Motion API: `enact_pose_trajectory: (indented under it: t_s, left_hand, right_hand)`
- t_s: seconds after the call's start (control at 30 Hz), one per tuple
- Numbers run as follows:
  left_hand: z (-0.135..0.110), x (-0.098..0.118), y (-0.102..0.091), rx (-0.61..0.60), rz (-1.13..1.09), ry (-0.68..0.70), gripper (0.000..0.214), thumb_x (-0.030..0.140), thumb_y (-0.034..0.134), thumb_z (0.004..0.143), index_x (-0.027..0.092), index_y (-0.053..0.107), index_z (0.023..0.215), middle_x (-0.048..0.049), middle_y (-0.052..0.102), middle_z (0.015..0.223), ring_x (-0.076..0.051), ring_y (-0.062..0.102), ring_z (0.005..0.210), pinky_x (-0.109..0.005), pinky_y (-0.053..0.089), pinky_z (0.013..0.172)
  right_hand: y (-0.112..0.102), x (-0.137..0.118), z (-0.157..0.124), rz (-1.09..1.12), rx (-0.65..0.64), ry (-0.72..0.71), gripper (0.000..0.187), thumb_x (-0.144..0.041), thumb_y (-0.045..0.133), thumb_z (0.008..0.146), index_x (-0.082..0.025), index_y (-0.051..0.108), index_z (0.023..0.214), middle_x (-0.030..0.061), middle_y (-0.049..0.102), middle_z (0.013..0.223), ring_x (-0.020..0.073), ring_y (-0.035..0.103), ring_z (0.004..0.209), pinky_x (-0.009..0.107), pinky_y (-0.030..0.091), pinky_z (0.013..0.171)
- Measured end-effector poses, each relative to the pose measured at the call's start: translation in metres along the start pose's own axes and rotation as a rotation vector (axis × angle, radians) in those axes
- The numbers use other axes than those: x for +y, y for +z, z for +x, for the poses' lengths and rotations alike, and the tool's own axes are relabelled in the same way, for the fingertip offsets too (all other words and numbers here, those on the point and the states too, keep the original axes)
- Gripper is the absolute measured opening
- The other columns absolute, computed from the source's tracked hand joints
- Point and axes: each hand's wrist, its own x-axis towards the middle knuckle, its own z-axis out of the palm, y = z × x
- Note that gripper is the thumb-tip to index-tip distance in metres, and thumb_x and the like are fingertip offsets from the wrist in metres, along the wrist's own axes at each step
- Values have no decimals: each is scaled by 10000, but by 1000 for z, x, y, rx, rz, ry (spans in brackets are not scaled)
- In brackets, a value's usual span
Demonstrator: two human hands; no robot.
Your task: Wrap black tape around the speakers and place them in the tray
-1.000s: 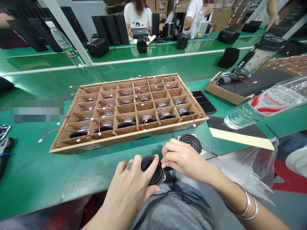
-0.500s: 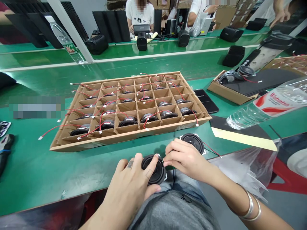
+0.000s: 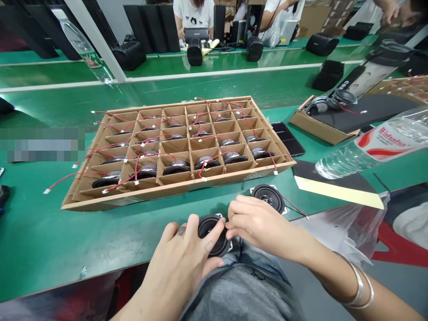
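A round black speaker driver (image 3: pixel 219 244) with pale mounting corners lies near the table's front edge. My left hand (image 3: pixel 183 258) grips it, index finger across its face and thumb at the lower rim. At the speaker's upper right rim, my right hand (image 3: pixel 259 225) is closed in a pinch; whatever is between those fingertips is too small or hidden to make out. A second speaker driver (image 3: pixel 273 196) rests face up just beyond my right hand, a red wire trailing from it. Behind both stands a divided cardboard tray (image 3: pixel 174 187), many compartments holding speakers with red wires.
A water bottle (image 3: pixel 354 156) lies on the right beside a yellow-edged dark sheet (image 3: pixel 337 191). A black phone-like slab (image 3: pixel 287 138) touches the tray's right side. Further right is a shallow carton (image 3: pixel 327 131). Speaker boxes (image 3: pixel 195 52) and co-workers are across the green bench.
The view has shifted slightly, so the tray appears a little further left. Both hands stay at the same speaker, with the right fingertips moved slightly along its rim.
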Motion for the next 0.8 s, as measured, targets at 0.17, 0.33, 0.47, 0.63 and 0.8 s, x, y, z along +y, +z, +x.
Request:
enact_pose_trajectory:
  t_s: [0.17, 0.33, 0.47, 0.63, 0.8]
  left_hand:
    - [-1, -1, 4, -10, -15, -1, 707, 595, 547, 719, 345, 307, 1336, -70, 485, 920, -142, 531, 575, -330, 393, 640]
    - [1, -1, 4, 35, -13, -23, 818, 587, 605, 683, 274, 271, 1361, -66, 504, 910, -171, 550, 652, -336, 400, 671]
    - [5, -1, 3, 107, -69, -49, 874, 523, 685, 629, 127, 337, 1326, -104, 528, 932, -226, 552, 816, -346, 418, 717]
    - [17, 1, 2, 119, -174, 19, 796, 453, 692, 622, 114, 400, 1281, -175, 492, 1155, -282, 507, 1007, -401, 426, 789]
    - [35, 4, -6, -79, -316, 15, 563, 404, 633, 679, 151, 518, 1170, -115, 559, 1061, -276, 518, 972, -422, 433, 805]
  right_hand:
    - [6, -20, -12, -64, 0, 72, 207, -97, 417, 885, -89, 624, 883, 78, 558, 782, 180, 458, 706, 297, 431, 607]
    - [14, -15, -30, 51, 194, 73, 312, -10, 363, 819, -130, 601, 981, 88, 585, 874, 173, 510, 751, 296, 467, 633]
    - [14, -4, -59, 93, 691, 170, 308, -22, 468, 770, -191, 582, 1000, 52, 550, 825, 161, 522, 713, 295, 440, 601]
    - [14, 7, -92, 56, 949, 389, 199, -131, 492, 812, -203, 587, 971, 54, 540, 798, 189, 509, 699, 336, 404, 599]
    - [20, 16, -101, -38, 780, 801, 173, -268, 507, 857, -177, 583, 731, 36, 557, 699, 153, 486, 592, 276, 383, 525]
